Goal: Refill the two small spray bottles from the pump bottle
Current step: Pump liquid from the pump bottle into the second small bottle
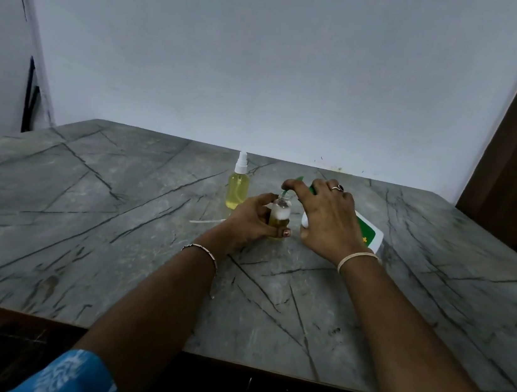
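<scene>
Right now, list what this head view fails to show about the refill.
Pump bottle: head view, the right hand covers most of it; label unreadable.
Its green spout: tip under that hand's fingers; flow cannot be told.
Open small bottle: the left hand wraps its lower half; level unclear.
White piece on the table: mostly behind the left hand.
</scene>
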